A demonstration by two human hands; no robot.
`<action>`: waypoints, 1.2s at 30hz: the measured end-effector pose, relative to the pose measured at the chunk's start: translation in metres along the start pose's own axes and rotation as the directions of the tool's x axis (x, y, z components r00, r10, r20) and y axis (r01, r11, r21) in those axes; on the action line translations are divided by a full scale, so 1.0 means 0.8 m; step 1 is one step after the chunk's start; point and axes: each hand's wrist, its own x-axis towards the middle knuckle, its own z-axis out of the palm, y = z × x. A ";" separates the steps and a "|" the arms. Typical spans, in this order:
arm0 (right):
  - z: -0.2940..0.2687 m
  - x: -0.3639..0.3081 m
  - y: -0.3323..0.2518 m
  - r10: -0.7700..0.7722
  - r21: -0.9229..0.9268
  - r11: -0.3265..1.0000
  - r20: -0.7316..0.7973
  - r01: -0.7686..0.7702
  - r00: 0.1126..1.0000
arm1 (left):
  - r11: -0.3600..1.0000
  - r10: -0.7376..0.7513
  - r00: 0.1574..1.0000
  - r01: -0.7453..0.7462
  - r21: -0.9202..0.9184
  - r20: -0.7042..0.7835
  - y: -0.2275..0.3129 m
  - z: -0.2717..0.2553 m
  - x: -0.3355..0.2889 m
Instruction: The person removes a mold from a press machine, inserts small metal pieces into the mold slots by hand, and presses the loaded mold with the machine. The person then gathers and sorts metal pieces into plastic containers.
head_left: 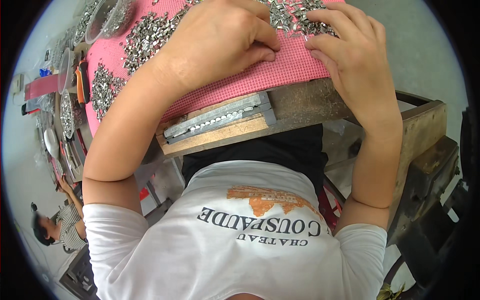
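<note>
My left hand [225, 42] is above the pink textured mat [295, 62], its fingers curled in and the thumb drawn up to the forefinger. Whatever lies between those fingertips is hidden. At the right edge of the mat, my right hand [352, 47] has thumb and forefinger pressed together; a tiny shiny sliver shows by their tips, and I cannot tell if it is gripped. Another finger reaches into a pile of small metal pieces [282, 17]. Below the mat, a grey metal bar fixture [217, 120] holds a row of small shiny pieces in its slot.
More metal pieces [147, 40] are heaped on the left of the mat, beside clear plastic tubs [107, 22]. Orange-and-black pliers [82, 82] lie at the left edge. A wooden ledge [305, 102] runs along the front. Far left, another person [60, 227] in stripes sits.
</note>
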 end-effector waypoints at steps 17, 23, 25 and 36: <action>-0.055 0.021 -0.111 0.344 0.180 0.897 0.287 -0.403 0.894 | 0.870 -0.417 0.903 0.364 -0.333 -0.103 0.037 0.002 -0.076; -0.039 0.017 -0.153 0.355 0.311 0.832 0.336 -0.459 0.872 | 0.926 -0.345 0.925 0.308 -0.218 -0.159 0.024 0.021 -0.116; -0.036 0.016 -0.155 0.352 0.298 0.838 0.343 -0.457 0.871 | 0.910 -0.378 0.911 0.333 -0.248 -0.165 0.028 0.027 -0.120; -0.035 0.014 -0.156 0.366 0.277 0.839 0.347 -0.468 0.863 | 0.829 -0.416 0.878 0.259 -0.496 -0.238 0.068 0.032 -0.125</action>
